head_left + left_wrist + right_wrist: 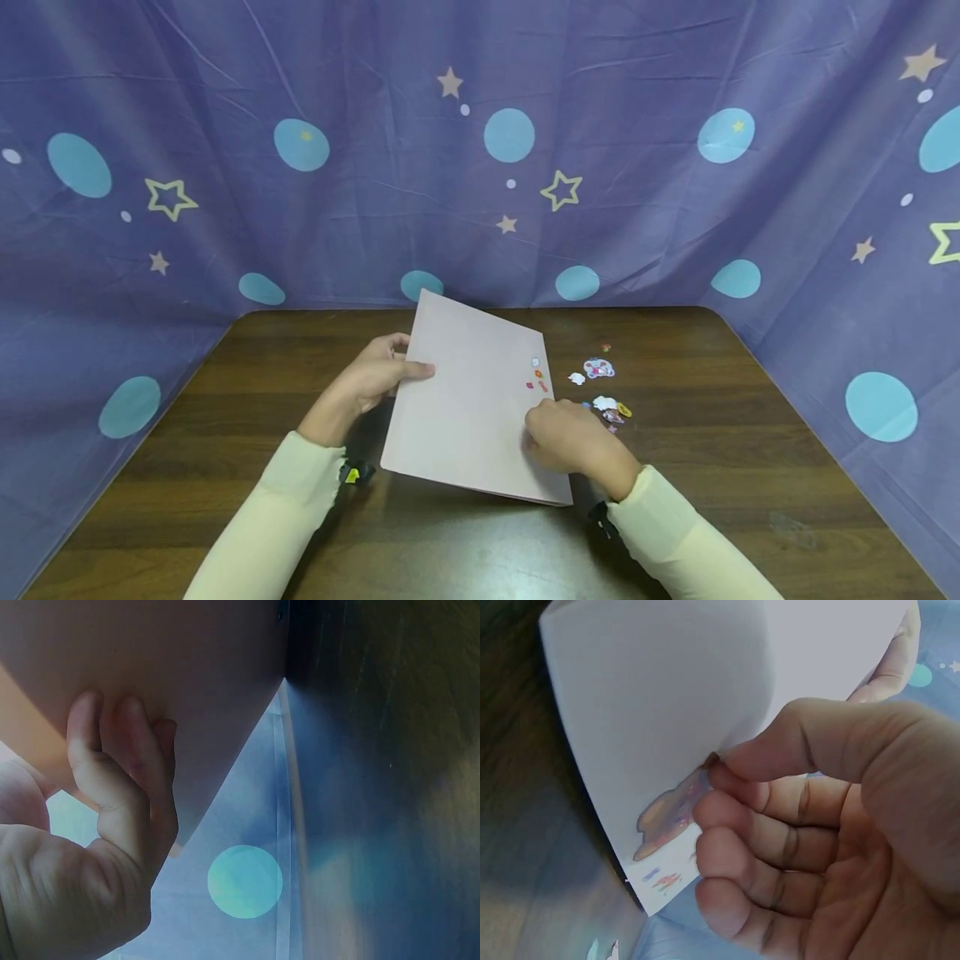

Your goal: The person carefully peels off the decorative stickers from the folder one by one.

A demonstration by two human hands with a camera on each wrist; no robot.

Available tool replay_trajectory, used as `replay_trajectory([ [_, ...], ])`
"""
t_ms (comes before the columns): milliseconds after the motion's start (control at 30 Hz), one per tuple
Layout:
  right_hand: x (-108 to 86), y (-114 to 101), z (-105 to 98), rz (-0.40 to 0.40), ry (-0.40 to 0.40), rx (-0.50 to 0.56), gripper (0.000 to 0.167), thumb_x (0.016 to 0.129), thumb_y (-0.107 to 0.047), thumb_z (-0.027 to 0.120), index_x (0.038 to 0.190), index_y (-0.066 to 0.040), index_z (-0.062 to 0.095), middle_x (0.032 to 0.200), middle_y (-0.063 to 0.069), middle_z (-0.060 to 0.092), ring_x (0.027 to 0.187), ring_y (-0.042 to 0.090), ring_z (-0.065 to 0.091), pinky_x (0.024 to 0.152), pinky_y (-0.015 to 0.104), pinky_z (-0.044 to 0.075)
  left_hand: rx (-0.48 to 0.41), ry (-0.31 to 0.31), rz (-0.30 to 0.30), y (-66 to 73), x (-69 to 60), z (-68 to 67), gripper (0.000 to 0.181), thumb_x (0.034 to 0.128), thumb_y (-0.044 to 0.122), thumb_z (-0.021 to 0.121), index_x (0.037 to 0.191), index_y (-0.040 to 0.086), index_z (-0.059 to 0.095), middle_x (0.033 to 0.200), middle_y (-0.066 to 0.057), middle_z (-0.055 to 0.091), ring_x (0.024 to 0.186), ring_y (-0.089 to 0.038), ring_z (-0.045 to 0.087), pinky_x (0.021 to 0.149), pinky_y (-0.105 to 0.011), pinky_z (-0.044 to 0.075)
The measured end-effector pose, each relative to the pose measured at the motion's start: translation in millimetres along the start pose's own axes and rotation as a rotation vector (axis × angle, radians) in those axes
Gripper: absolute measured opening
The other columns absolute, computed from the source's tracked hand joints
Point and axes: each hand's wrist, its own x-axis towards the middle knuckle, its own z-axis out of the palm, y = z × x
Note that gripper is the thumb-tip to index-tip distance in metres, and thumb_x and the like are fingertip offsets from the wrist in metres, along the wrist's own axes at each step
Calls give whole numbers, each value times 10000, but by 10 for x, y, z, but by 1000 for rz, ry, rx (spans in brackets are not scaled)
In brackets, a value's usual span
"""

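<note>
Starry curtain [420, 167] behind, left hand [378, 371] grips board [465, 392] at nine o'clock, right hand [566, 437] pinches sticker [676, 804], seemingly for placing, then pressing.

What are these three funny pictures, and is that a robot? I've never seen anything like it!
No robot: a person's two bare hands are the grips here. The wide picture comes from a camera on the person's head; the two close ones come from cameras on the wrists. The left hand holds a stiff, pale pink, rectangular board, tilted. The right hand pinches a flat, brown-and-purple, sticker-like piece by the board; I can't tell whether it's stuck down. On the dark brown wooden table, small, colourful, flat cut-out shapes lie beside the board, and a few tiny bright shapes sit on the board near one edge.
</note>
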Motion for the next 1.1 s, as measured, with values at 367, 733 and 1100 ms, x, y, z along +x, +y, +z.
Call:
replay_trajectory([
  [367,23,104,-21,11,-38,77,298,821,-115,637,573,-157,477,598,-34,427,563,154,355,479,329,350,2,6,-6,26,-28,5,563,896,-9,704,1364,-83,400,947,-148,750,743,-229,743,642,-357,616],
  [733,2,208,-89,10,-34,126,407,863,-136,628,539,-183,386,561,-84,287,525,98,293,463,285,277,0,8,-10,11,-14,-4,564,899,-7,705,1366,-83,398,957,-150,751,755,-236,745,653,-370,619],
  [1100,-2,312,-130,5,-39,131,442,941,-204,681,551,-160,477,536,-82,417,527,92,386,496,291,343,14,11,-4,8,-6,-6,569,899,5,711,1369,-82,402,944,-145,753,733,-221,741,628,-341,609],
])
